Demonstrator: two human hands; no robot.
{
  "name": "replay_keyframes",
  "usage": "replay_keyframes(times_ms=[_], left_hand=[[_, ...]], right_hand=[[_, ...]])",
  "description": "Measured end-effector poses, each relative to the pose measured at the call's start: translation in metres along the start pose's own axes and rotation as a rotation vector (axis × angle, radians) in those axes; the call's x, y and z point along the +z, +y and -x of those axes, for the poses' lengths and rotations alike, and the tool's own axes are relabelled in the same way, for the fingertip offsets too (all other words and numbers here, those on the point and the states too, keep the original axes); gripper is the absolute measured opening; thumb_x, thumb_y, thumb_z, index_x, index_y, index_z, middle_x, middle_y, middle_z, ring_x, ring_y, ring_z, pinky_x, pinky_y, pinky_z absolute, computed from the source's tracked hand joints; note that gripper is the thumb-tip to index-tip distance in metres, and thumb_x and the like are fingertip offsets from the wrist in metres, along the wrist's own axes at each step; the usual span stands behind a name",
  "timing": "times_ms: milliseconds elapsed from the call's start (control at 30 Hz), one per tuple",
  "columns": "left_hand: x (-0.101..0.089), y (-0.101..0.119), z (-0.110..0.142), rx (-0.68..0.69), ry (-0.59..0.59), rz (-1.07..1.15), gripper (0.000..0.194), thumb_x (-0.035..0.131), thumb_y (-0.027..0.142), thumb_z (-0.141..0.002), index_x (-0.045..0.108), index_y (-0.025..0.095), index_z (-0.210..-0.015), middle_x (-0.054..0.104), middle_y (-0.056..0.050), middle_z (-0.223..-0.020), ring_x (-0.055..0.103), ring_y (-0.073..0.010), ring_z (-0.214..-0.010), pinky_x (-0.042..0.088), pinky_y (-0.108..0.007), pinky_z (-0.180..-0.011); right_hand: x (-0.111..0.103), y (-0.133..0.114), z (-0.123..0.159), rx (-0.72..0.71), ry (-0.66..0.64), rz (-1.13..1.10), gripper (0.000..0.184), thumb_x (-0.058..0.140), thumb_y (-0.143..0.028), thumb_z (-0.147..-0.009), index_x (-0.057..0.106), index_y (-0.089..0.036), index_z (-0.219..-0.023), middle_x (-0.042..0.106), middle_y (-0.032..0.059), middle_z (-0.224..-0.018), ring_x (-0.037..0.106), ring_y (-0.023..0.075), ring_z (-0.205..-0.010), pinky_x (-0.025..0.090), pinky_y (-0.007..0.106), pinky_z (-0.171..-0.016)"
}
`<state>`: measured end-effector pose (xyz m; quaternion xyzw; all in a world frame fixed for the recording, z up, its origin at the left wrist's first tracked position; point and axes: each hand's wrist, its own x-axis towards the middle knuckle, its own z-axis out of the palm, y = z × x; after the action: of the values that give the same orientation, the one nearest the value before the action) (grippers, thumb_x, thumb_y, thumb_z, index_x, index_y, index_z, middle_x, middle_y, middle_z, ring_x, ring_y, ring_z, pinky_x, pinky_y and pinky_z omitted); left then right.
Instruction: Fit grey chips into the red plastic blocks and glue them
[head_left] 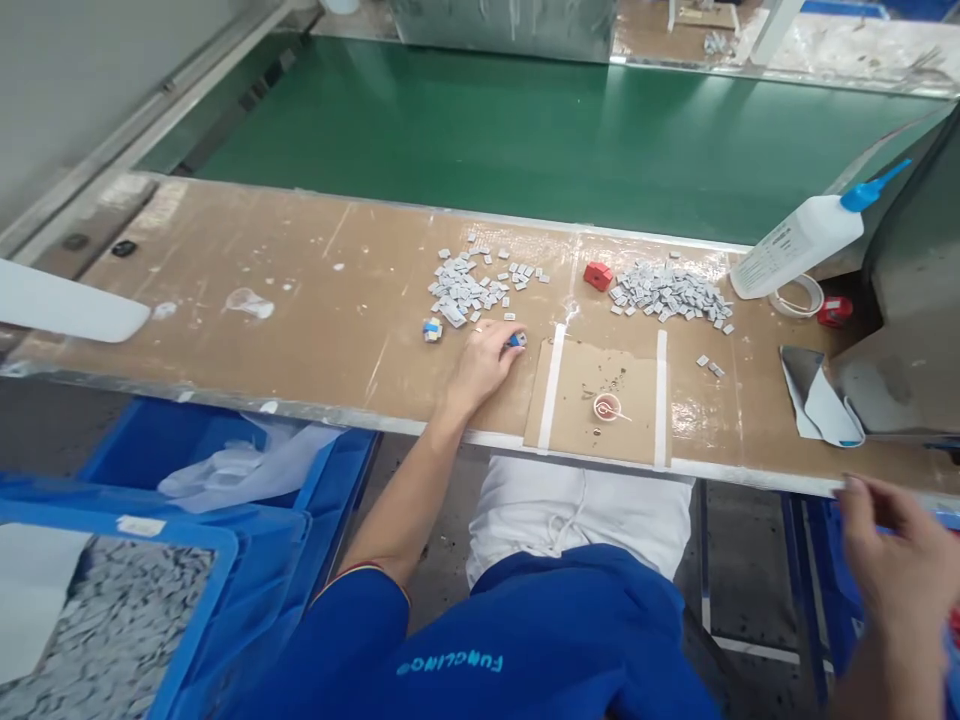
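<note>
My left hand point(484, 362) rests on the brown worktable point(300, 330), its fingers closed on a small blue part point(516, 341). Just beyond it lies a pile of small grey pieces point(465, 288), and a blue-and-white piece point(432, 329) sits to its left. My right hand point(896, 570) hangs low at the right, below the table edge, fingers loosely curled with nothing visible in them. A second grey pile point(671, 293) and a red block point(598, 276) lie further right. A taped cardboard patch point(600, 400) carries a small white ring point(607, 407).
A white bottle with a blue nozzle point(802, 240) lies at the right, by a tape roll point(799, 296) and a small red item point(834, 312). A green conveyor belt point(525, 130) runs behind the table. Blue bins point(187, 560), one with grey pieces, stand lower left.
</note>
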<state>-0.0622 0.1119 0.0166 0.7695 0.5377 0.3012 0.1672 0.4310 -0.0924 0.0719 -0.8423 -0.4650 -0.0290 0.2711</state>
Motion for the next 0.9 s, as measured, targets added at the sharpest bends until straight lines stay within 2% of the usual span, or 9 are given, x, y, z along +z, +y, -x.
replay_keyframes(times_ms=[100,200,267,333,433,533,633,767,900], left_hand=[[0.008,0.012,-0.048,0.13,-0.067,-0.007,0.034,0.068,0.018,-0.095,0.068,0.02,-0.129,0.074,-0.012,-0.13,0.065,-0.0301,-0.125,0.049,-0.051,-0.114],[0.029,0.045,-0.103,0.07,-0.171,0.018,0.051,0.07,0.024,-0.096,0.058,0.02,-0.145,0.064,-0.017,-0.144,0.061,-0.0339,-0.134,0.048,-0.051,-0.114],[0.048,0.068,-0.133,-0.117,-0.175,0.024,0.045,0.067,0.038,-0.099,0.061,0.014,-0.137,0.065,-0.022,-0.137,0.064,-0.039,-0.129,0.05,-0.053,-0.109],[0.064,0.084,-0.153,-0.232,-0.186,-0.007,0.041,0.065,0.045,-0.099,0.066,0.011,-0.122,0.064,-0.025,-0.131,0.066,-0.0419,-0.121,0.051,-0.055,-0.104],[0.075,0.088,-0.161,-0.201,-0.221,-0.024,0.027,0.073,0.036,-0.094,0.068,0.012,-0.106,0.065,-0.023,-0.123,0.066,-0.0379,-0.113,0.053,-0.052,-0.101],[0.066,0.071,-0.145,-0.072,-0.199,0.114,0.021,0.077,0.021,-0.086,0.069,0.016,-0.105,0.067,-0.014,-0.115,0.065,-0.0307,-0.111,0.053,-0.048,-0.104],[0.042,0.052,-0.108,-0.018,-0.164,0.443,0.042,0.077,0.017,-0.082,0.069,0.018,-0.123,0.065,-0.011,-0.123,0.067,-0.0247,-0.112,0.057,-0.044,-0.104],[0.011,0.047,-0.042,-0.062,-0.104,0.788,0.058,0.083,0.034,-0.084,0.065,0.022,-0.138,0.06,-0.01,-0.135,0.07,-0.0216,-0.114,0.06,-0.04,-0.104],[0.004,0.053,0.007,-0.133,-0.039,0.925,0.058,0.089,0.043,-0.081,0.072,0.024,-0.134,0.062,-0.009,-0.13,0.071,-0.0202,-0.11,0.063,-0.035,-0.1]], right_hand=[[0.041,-0.022,0.017,-0.041,-0.083,-0.103,0.057,0.059,-0.074,-0.086,0.077,-0.02,-0.09,0.078,0.0149,-0.076,0.075,0.0327,-0.069,0.057,0.046,-0.068],[0.067,-0.044,0.024,-0.002,-0.169,-0.269,0.058,0.061,-0.072,-0.086,0.077,-0.017,-0.092,0.078,0.0117,-0.076,0.075,0.0272,-0.067,0.058,0.038,-0.067],[0.079,-0.055,0.026,0.0,-0.223,-0.357,0.055,0.063,-0.069,-0.088,0.077,-0.016,-0.095,0.079,0.0107,-0.076,0.075,0.0249,-0.067,0.059,0.035,-0.067],[0.087,-0.061,0.028,-0.01,-0.264,-0.406,0.053,0.063,-0.067,-0.09,0.077,-0.016,-0.097,0.079,0.0101,-0.077,0.075,0.0234,-0.067,0.059,0.033,-0.066],[0.093,-0.063,0.032,-0.024,-0.285,-0.422,0.053,0.063,-0.067,-0.091,0.078,-0.016,-0.096,0.079,0.0102,-0.077,0.074,0.0224,-0.065,0.058,0.032,-0.062],[0.095,-0.063,0.034,-0.017,-0.263,-0.425,0.054,0.062,-0.067,-0.091,0.078,-0.016,-0.095,0.078,0.0099,-0.076,0.072,0.0214,-0.064,0.056,0.03,-0.06],[0.097,-0.066,0.035,-0.022,-0.225,-0.394,0.053,0.062,-0.065,-0.091,0.079,-0.015,-0.093,0.077,0.0094,-0.074,0.068,0.0193,-0.059,0.054,0.03,-0.058],[0.1,-0.075,0.035,-0.043,-0.2,-0.367,0.051,0.063,-0.063,-0.091,0.079,-0.015,-0.09,0.075,0.0086,-0.072,0.064,0.0177,-0.057,0.052,0.03,-0.058],[0.1,-0.085,0.035,-0.053,-0.235,-0.428,0.046,0.066,-0.059,-0.092,0.079,-0.015,-0.092,0.075,0.0077,-0.073,0.064,0.0176,-0.057,0.052,0.03,-0.059]])
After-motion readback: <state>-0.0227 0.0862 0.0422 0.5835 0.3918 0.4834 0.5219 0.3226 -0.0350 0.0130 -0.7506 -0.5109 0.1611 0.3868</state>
